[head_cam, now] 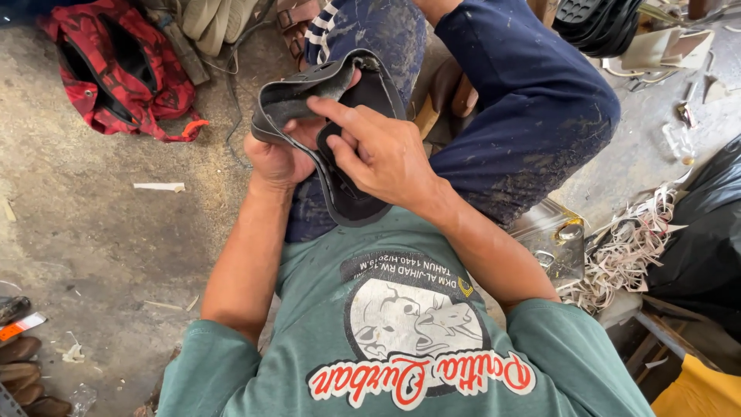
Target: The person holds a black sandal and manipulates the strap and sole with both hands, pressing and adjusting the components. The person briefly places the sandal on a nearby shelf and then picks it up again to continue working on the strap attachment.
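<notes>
A black sandal [356, 202] with a dark grey strap [305, 85] is held over my lap, sole side partly turned up. My left hand [279, 158] grips it from underneath at the left edge. My right hand [378, 150] lies on top of it, fingers spread, the index finger pressing on the strap and footbed. My legs in dark blue trousers [532, 108] are bent beneath the sandal.
A red bag [116, 69] lies on the concrete floor [93, 224] at upper left. Sandal parts and soles [602, 23] are piled at upper right. A heap of pale trimmings [629, 247] and a black plastic bag [706, 232] sit at right. Brown shoes [23, 378] rest at lower left.
</notes>
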